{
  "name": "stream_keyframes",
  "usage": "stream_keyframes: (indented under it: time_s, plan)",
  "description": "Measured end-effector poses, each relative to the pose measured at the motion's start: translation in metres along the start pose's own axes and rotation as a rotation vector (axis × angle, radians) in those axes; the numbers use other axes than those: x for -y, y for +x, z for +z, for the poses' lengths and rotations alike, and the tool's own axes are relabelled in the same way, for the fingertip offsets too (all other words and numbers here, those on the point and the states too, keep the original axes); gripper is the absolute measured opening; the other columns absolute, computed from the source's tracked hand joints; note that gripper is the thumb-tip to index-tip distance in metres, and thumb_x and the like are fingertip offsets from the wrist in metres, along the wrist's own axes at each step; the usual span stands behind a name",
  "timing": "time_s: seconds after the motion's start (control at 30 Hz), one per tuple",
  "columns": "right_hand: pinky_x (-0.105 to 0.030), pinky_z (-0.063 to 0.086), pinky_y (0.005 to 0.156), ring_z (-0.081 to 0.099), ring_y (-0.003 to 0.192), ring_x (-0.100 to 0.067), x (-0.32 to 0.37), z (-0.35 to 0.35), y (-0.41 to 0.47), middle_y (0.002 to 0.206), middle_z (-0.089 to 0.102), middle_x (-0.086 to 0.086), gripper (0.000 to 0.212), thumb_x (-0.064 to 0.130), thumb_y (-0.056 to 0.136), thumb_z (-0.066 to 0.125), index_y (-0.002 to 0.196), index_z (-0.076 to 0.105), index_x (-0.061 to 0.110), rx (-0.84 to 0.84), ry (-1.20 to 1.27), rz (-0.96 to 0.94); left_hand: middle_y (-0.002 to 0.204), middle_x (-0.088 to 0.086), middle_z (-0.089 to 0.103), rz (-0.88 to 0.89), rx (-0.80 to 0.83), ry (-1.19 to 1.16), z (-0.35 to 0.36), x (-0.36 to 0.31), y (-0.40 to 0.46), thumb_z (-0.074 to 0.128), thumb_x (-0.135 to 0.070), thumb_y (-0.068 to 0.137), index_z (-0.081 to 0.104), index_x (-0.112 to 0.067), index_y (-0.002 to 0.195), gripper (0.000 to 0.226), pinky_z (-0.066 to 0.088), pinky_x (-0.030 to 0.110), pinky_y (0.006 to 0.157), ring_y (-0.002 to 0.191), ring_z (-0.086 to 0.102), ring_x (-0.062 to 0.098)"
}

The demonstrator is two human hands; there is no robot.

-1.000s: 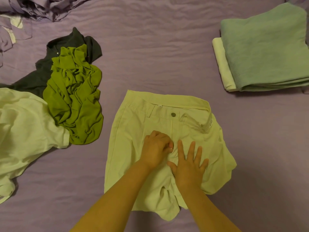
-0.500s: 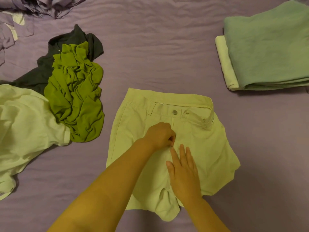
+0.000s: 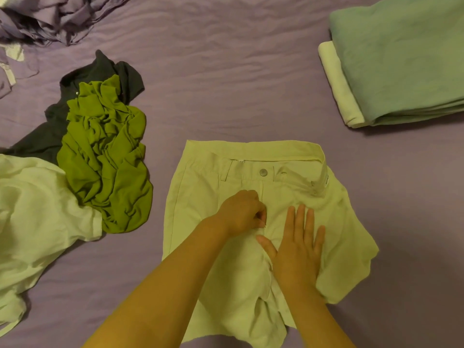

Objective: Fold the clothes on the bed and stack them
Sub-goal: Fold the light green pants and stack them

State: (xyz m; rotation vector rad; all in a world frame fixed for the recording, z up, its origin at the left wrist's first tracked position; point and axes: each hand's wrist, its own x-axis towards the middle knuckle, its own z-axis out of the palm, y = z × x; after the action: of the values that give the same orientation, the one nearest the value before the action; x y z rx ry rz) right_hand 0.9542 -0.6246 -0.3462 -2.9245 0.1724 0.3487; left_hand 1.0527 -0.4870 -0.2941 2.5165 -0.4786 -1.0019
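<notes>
Shorts [image 3: 200, 197], pale green, lie front-up on the purple bed sheet [image 3: 226, 84] before me, waistband away, one metal button [image 3: 263, 172] fastened. A small tag at the waistband's right end is too small to read. My left hand [image 3: 242, 212] pinches the fly, fingers curled on the cloth. My right hand [image 3: 298, 249] lies flat beside it, fingers straight, pressing the fabric. To my left: olive garment [image 3: 108, 167] crumpled over a dark garment [image 3: 50, 136], and a pale shirt [image 3: 32, 217]. Far right: folded stack, teal piece [image 3: 401, 59] over a cream piece [image 3: 339, 84].
</notes>
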Motion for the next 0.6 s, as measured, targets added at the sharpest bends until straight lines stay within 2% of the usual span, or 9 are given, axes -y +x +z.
stream_keyframes:
  time_s: [0.13, 0.23, 0.33, 0.6]
  plan:
    - [-0.049, 0.004, 0.115, 0.016, 0.143, -0.03, 0.003, 0.002, 0.004, 0.155, 0.021, -0.016, 0.101, 0.077, 0.077, 0.02, 0.148, 0.022, 0.004, 0.049, 0.003, 0.02, 0.097, 0.001, 0.049, 0.036, -0.041, 0.144, 0.002, -0.004, -0.001, 0.057, -0.025, 0.091, 0.069, -0.018, 0.102, 0.017, 0.032, 0.026, 0.072, 0.094, 0.048, 0.019]
    - [-0.05, 0.004, 0.115, 0.016, 0.143, -0.031, 0.004, 0.001, 0.004, 0.155, 0.02, -0.016, 0.102, 0.078, 0.079, 0.015, 0.147, 0.021, 0.003, 0.068, 0.002, 0.03, 0.106, 0.002, 0.05, 0.049, -0.088, 0.225, -0.001, -0.008, 0.002, 0.052, -0.028, 0.093, 0.065, -0.021, 0.108, 0.02, 0.029, 0.029, 0.079, 0.102, 0.045, 0.02]
    - [-0.05, 0.005, 0.115, 0.017, 0.143, -0.031, 0.003, 0.001, 0.004, 0.155, 0.019, -0.015, 0.102, 0.079, 0.08, 0.008, 0.147, 0.022, 0.004, 0.077, 0.017, 0.033, 0.109, 0.002, 0.05, 0.036, -0.087, 0.236, -0.008, -0.009, 0.007, 0.052, -0.028, 0.094, 0.064, -0.022, 0.109, 0.02, 0.031, 0.032, 0.084, 0.107, 0.043, 0.021]
    - [-0.049, 0.008, 0.116, 0.017, 0.143, -0.029, 0.001, 0.002, 0.004, 0.156, 0.018, -0.013, 0.099, 0.078, 0.079, 0.015, 0.148, 0.021, 0.008, 0.052, 0.016, 0.022, 0.11, -0.001, 0.052, -0.011, -0.144, 0.219, -0.021, -0.01, 0.014, 0.052, -0.031, 0.093, 0.066, -0.025, 0.104, 0.019, 0.028, 0.033, 0.088, 0.109, 0.042, 0.021]
